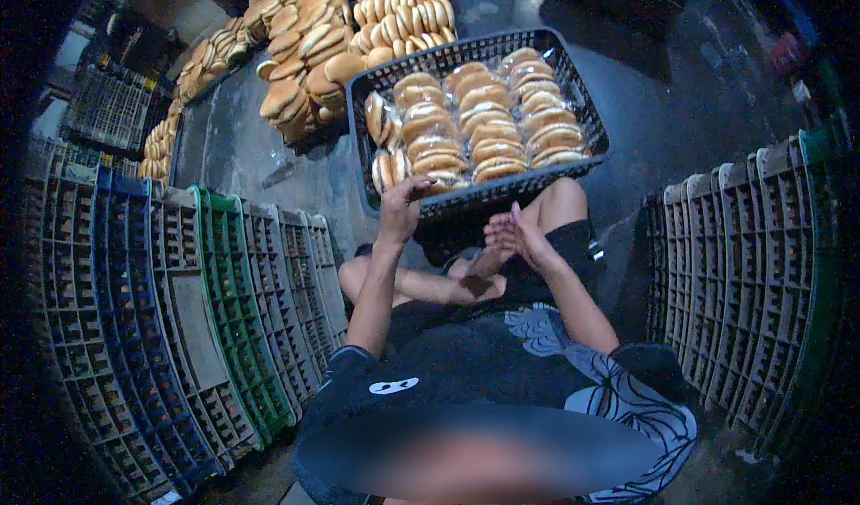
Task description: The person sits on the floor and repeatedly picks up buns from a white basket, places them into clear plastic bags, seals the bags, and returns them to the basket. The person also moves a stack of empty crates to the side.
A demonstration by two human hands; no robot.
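A black plastic crate (594, 162) in front of my crossed legs holds several rows of buns (497, 128) in clear plastic bags. The bags catch the light. My left hand (402, 208) is at the crate's near left corner, its curled fingers over the rim beside a bagged bun (445, 182). Whether those fingers grip the bag or only touch it, I cannot tell. Apart from the crate, my right hand (514, 237) hovers above my lap, palm turned inward and thumb raised. Nothing shows in it.
Beyond the crate, loose unbagged buns (302, 41) are heaped on the left, and upright rows of buns (403, 14) stand behind it. Stacked plastic crates wall me in on the left (228, 303) and right (725, 263). Dark floor (228, 142) shows between them.
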